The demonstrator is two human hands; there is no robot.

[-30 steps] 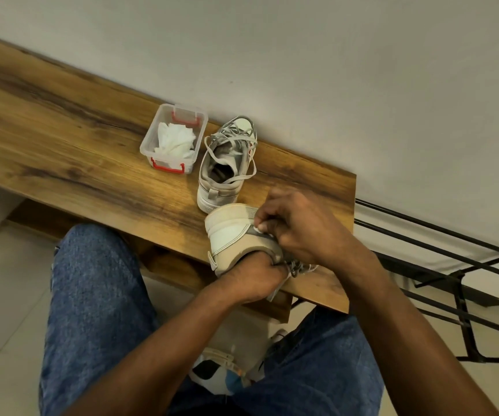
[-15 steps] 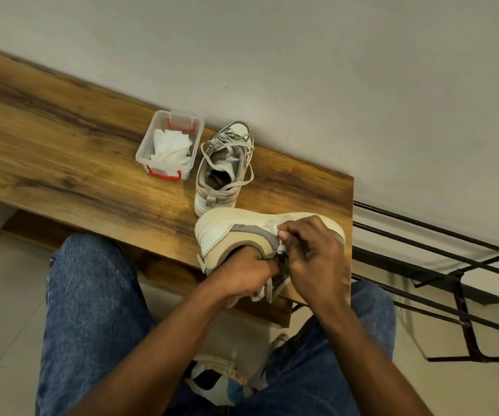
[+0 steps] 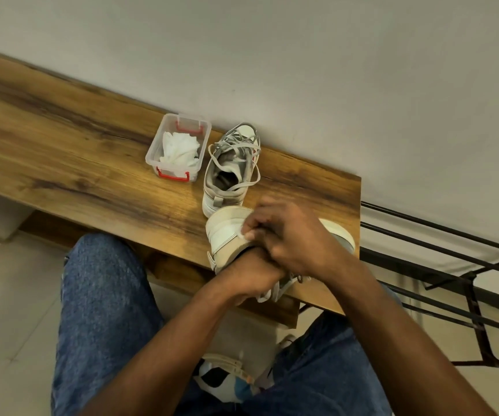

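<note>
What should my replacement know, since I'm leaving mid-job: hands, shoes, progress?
Left hand grips the held shoe at its opening, on its side at the bench edge.
Right hand pinches a white scrap, seemingly a tissue, against its heel.
Second shoe stands behind, laces loose, beside the clear box of tissues.
Done: unclear how much is wiped. Left: probably finish this shoe, then the second.

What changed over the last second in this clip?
The right hand, pinching a small white wipe, slid back from the laces to the heel of the cream sneaker. The left hand stays tucked in that sneaker's opening, fingers hidden. The grey unlaced sneaker and the clear plastic tub of wipes kept their places on the wooden bench.
</note>
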